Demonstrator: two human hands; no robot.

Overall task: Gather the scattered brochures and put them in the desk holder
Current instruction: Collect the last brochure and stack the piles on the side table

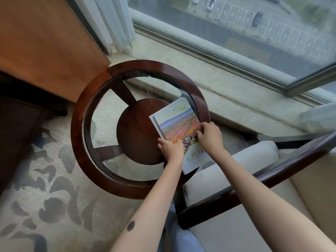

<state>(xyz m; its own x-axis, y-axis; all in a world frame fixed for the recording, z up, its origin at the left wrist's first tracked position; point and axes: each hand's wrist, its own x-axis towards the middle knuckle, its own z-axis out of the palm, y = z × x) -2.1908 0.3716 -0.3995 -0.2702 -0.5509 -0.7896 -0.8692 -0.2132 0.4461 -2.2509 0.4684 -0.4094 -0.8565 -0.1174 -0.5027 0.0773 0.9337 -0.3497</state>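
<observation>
Brochures (175, 115) in left grip (171, 149), right grip (210, 136)

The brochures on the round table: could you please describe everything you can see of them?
The brochures are a thin stack of glossy paper booklets lying flat on the glass-topped table, by its right rim, one corner overhanging it. The top cover shows a colourful aerial landscape between white bands with green lettering. The left hand grips the left edge, the right hand the right edge.
</observation>
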